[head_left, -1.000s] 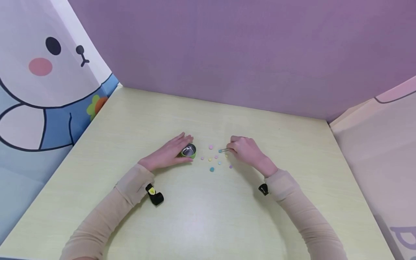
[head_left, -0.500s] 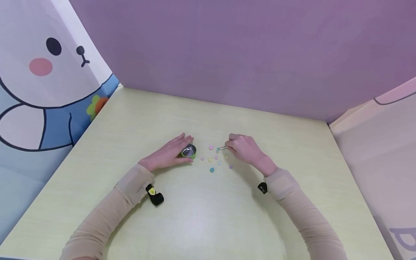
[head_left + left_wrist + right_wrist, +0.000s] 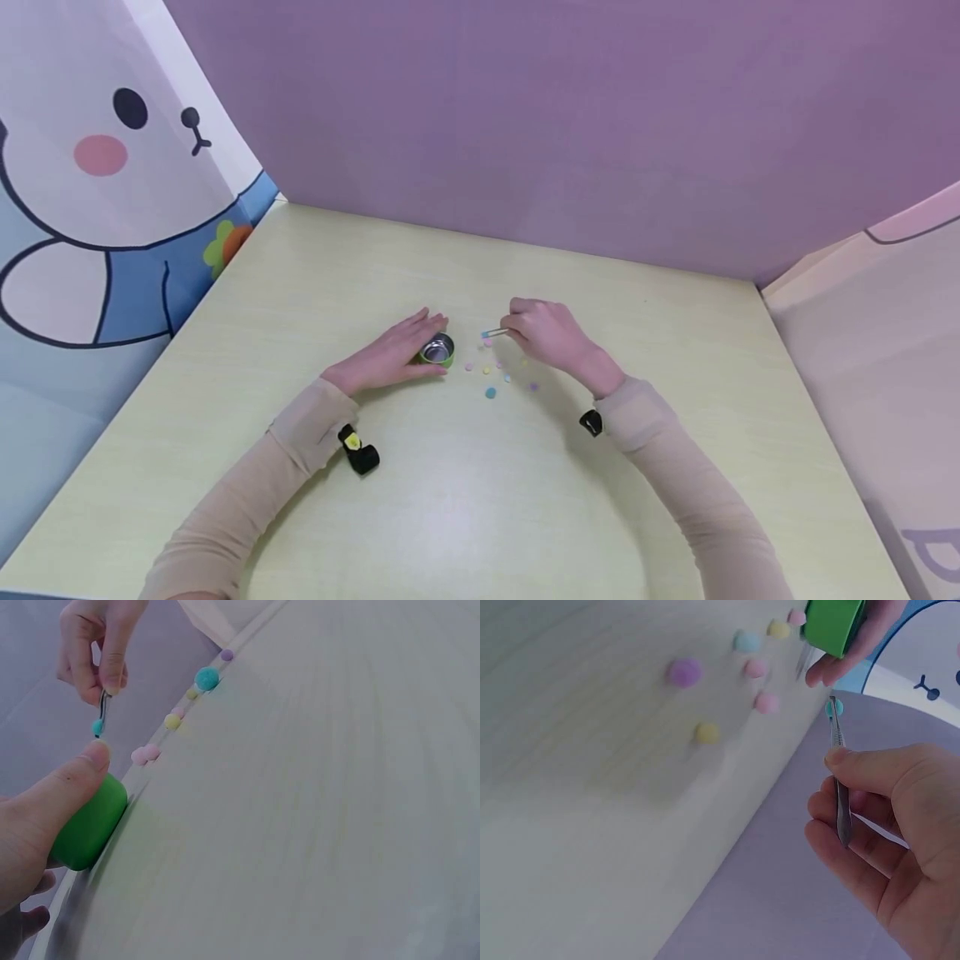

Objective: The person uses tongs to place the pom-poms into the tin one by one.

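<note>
In the head view my left hand (image 3: 397, 348) holds a small green cup (image 3: 437, 350) with a shiny metal inside, thumb on the near side and fingers on the far side. The cup stands on the table. My right hand (image 3: 551, 337) pinches metal tweezers (image 3: 840, 772) between thumb and fingers. A small turquoise pom-pom (image 3: 834, 707) sits in the tweezer tips, raised above the table to the right of the cup. Below and around lie several loose pom-poms, among them a larger teal pom-pom (image 3: 491, 392), a purple pom-pom (image 3: 685, 673) and a yellow pom-pom (image 3: 707, 733).
The pale wooden table (image 3: 450, 500) meets a purple panel (image 3: 525, 125) at its back edge. A printed cartoon sheet (image 3: 60, 208) borders the left side and another pale sheet (image 3: 885, 375) the right. Black wrist straps hang by both sleeves.
My right hand has lifted the turquoise pom-pom from the table with the tweezers and moved it left toward the cup. The left hand and cup stay in place.
</note>
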